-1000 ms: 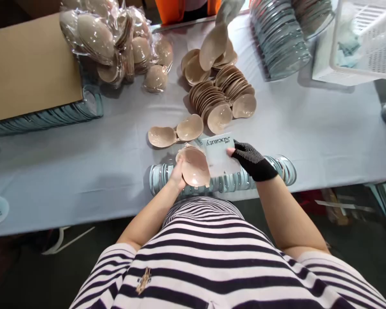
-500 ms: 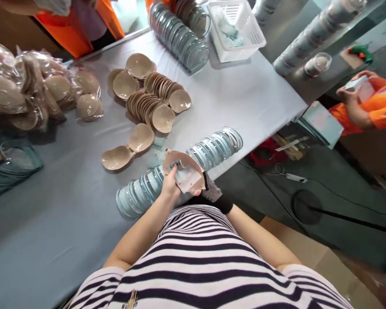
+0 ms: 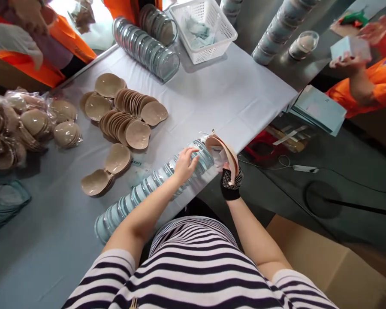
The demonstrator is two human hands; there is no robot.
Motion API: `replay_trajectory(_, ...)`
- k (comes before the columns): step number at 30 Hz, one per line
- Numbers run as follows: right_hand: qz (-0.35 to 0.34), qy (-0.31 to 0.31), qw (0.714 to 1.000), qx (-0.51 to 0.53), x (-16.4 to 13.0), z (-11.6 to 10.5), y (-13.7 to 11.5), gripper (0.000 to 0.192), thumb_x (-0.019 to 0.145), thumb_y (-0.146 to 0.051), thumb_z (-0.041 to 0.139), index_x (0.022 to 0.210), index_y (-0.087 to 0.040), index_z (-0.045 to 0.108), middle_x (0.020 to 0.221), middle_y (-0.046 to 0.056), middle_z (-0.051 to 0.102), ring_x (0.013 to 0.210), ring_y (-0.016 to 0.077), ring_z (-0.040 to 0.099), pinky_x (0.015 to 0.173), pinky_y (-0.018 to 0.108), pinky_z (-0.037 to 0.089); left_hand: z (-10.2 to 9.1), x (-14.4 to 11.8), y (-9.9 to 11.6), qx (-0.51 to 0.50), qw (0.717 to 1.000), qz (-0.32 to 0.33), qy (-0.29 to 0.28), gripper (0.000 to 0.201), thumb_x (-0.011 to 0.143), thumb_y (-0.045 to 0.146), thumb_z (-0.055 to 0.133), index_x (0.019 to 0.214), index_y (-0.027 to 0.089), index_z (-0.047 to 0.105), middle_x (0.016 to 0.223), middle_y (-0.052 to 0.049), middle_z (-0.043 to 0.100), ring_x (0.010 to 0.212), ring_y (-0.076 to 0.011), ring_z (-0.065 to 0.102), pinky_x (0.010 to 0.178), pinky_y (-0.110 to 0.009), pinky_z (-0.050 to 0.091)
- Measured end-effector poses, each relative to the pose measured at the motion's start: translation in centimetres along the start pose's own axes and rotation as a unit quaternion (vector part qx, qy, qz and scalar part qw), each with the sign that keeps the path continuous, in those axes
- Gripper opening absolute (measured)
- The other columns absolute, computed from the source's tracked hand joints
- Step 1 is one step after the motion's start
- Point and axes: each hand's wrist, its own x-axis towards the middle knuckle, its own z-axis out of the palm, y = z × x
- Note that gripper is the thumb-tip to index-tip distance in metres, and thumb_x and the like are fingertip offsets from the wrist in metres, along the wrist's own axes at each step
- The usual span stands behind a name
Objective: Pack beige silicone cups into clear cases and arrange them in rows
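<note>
My right hand (image 3: 231, 183), in a black dotted fingerless glove, holds a tan stick-on bra (image 3: 229, 155) at the table's front edge. Its cups curve together, and a pale printed sheet shows inside them. To the left, my bare left hand (image 3: 185, 165) has its fingers apart, over a long row of clear round plastic cases (image 3: 141, 195) with pale blue inside. Whether the fingertips touch a case I cannot tell. Beyond the row, another tan bra stack (image 3: 117, 159) lies on the table with its cups spread.
Fanned rows of tan cups (image 3: 128, 118) lie farther back, with bagged cups (image 3: 28, 120) at left. A stack of clear cases (image 3: 144, 47) and a white basket (image 3: 209, 53) stand at the far side. Co-workers in orange are nearby. An open carton (image 3: 321, 262) sits at lower right.
My left hand has let go of the bra and moved onto the row of cases. My right hand has carried the bra to the right. The view has shifted.
</note>
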Motion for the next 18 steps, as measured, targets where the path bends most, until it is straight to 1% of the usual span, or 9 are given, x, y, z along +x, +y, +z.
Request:
replay_trajectory(1,0.037,0.065,0.996,-0.040,0.3,-0.4,0.7,0.062,0.095,-0.042,0.031,0.145,-0.009,0.046,0.121,0.022,0.065,0.122,0.0386,0.057,0.100,0.054,0.049,0.3,1.2,-0.7,0.077,0.995,0.028,-0.049,0.018,0.088,0.028,0.059,0.101,0.024,0.069,0.118,-0.010,0.065,0.121,-0.0271,0.054,0.112,-0.044,0.033)
replay_trajectory(2,0.051,0.107,0.991,-0.070,0.5,-0.7,1.1,0.063,0.093,-0.041,0.034,0.145,-0.007,0.046,0.125,0.023,0.063,0.123,0.0393,0.056,0.101,0.055,0.048,0.7,2.2,-1.3,0.140,0.984,0.050,-0.097,0.014,0.086,0.027,0.059,0.095,0.024,0.070,0.111,-0.011,0.066,0.118,-0.0282,0.055,0.111,-0.046,0.033)
replay_trajectory(3,0.045,0.120,0.987,-0.092,0.6,-0.8,1.4,0.064,0.091,-0.039,0.037,0.145,-0.007,0.047,0.127,0.023,0.062,0.123,0.0394,0.056,0.102,0.054,0.047,0.9,3.0,-1.9,0.191,0.969,0.069,-0.138,0.012,0.085,0.025,0.060,0.090,0.024,0.070,0.106,-0.011,0.067,0.116,-0.0290,0.055,0.110,-0.047,0.033)
replay_trajectory(5,0.005,0.078,0.989,-0.125,0.3,-0.5,1.7,0.062,0.089,-0.038,0.042,0.143,-0.010,0.051,0.121,0.022,0.066,0.116,0.0378,0.061,0.099,0.051,0.049,1.2,3.7,-2.7,0.260,0.944,0.090,-0.182,0.010,0.081,0.022,0.062,0.086,0.024,0.070,0.101,-0.011,0.068,0.116,-0.0302,0.055,0.109,-0.047,0.034)
replay_trajectory(7,-0.013,0.021,0.988,-0.151,-0.4,0.2,1.9,0.058,0.088,-0.038,0.044,0.139,-0.013,0.057,0.108,0.019,0.070,0.104,0.0350,0.066,0.093,0.047,0.051,1.2,4.0,-3.0,0.303,0.928,0.095,-0.193,0.012,0.076,0.019,0.065,0.086,0.024,0.070,0.101,-0.011,0.068,0.116,-0.0314,0.054,0.107,-0.046,0.036)
replay_trajectory(9,-0.008,-0.016,0.985,-0.171,-1.4,1.0,2.4,0.057,0.088,-0.038,0.045,0.137,-0.013,0.059,0.098,0.018,0.071,0.094,0.0332,0.067,0.087,0.045,0.053,1.0,4.2,-2.9,0.325,0.920,0.091,-0.199,0.014,0.074,0.018,0.066,0.087,0.023,0.070,0.100,-0.012,0.067,0.113,-0.0322,0.055,0.104,-0.046,0.038)
replay_trajectory(13,0.008,-0.026,0.984,-0.178,-2.9,1.6,3.3,0.060,0.084,-0.036,0.051,0.139,-0.012,0.056,0.100,0.018,0.072,0.091,0.0321,0.068,0.085,0.042,0.053,0.7,4.7,-2.7,0.309,0.921,0.088,-0.220,0.018,0.077,0.025,0.067,0.095,0.021,0.068,0.100,-0.011,0.065,0.106,-0.0305,0.056,0.099,-0.045,0.043)
replay_trajectory(16,0.020,-0.053,0.983,-0.175,-2.3,1.5,2.1,0.064,0.083,-0.036,0.056,0.143,-0.013,0.049,0.104,0.017,0.072,0.094,0.0306,0.068,0.085,0.039,0.052,0.6,4.5,-3.0,0.285,0.926,0.093,-0.229,0.029,0.074,0.021,0.070,0.102,0.021,0.065,0.104,-0.010,0.062,0.107,-0.0278,0.056,0.096,-0.041,0.046)
replay_trajectory(18,0.042,-0.088,0.979,-0.181,-0.8,1.3,0.6,0.064,0.086,-0.039,0.056,0.144,-0.016,0.045,0.100,0.015,0.073,0.090,0.0294,0.070,0.079,0.036,0.052,0.6,4.2,-3.2,0.270,0.935,0.089,-0.213,0.039,0.070,0.018,0.072,0.108,0.020,0.063,0.112,-0.011,0.059,0.110,-0.0273,0.055,0.097,-0.040,0.047)
